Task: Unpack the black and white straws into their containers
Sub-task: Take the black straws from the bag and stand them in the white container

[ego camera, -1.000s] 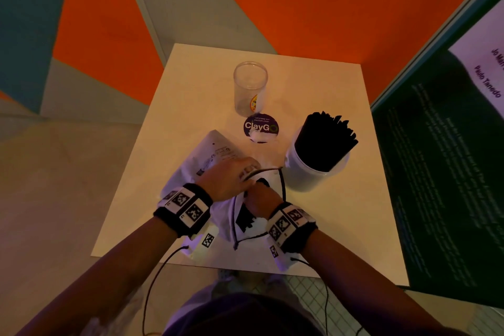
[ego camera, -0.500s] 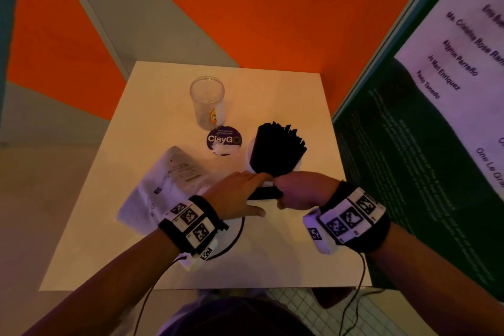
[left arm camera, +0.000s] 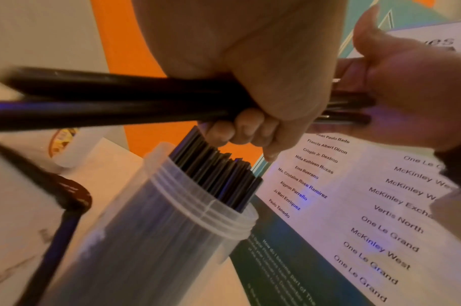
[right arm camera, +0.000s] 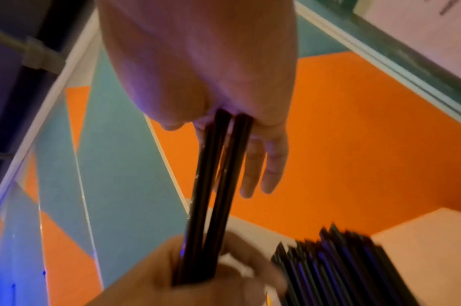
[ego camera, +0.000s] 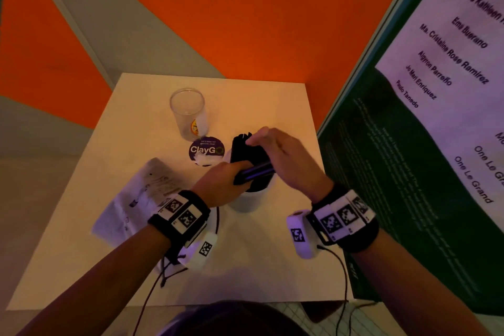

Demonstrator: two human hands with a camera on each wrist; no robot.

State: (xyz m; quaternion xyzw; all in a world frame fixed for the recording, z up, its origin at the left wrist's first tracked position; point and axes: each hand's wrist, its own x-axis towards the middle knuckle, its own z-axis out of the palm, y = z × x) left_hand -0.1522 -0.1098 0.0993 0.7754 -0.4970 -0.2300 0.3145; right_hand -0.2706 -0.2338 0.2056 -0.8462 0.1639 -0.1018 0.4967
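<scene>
My left hand (ego camera: 221,183) grips a small bundle of black straws (ego camera: 255,172) held level just above the translucent container (ego camera: 246,200). That container is packed with upright black straws (ego camera: 242,148). In the left wrist view my curled left fingers (left arm camera: 250,128) wrap the bundle (left arm camera: 106,99) over the container (left arm camera: 158,238). My right hand (ego camera: 281,155) meets the bundle's far end with its fingers (right arm camera: 263,165) straight. The straw ends (right arm camera: 219,176) lie against its palm between thumb and fingers. An empty clear container (ego camera: 188,114) stands behind. No white straws show.
A crumpled white bag (ego camera: 136,199) lies at the table's left. A round ClayGo sticker (ego camera: 206,150) sits between the two containers. A green printed panel (ego camera: 409,172) stands close along the table's right edge. Orange and grey floor surrounds the white table (ego camera: 259,267).
Both hands have left the white bag and carried the black straw bundle up over the filled container. My right hand's fingers, curled half a second ago, are straight now.
</scene>
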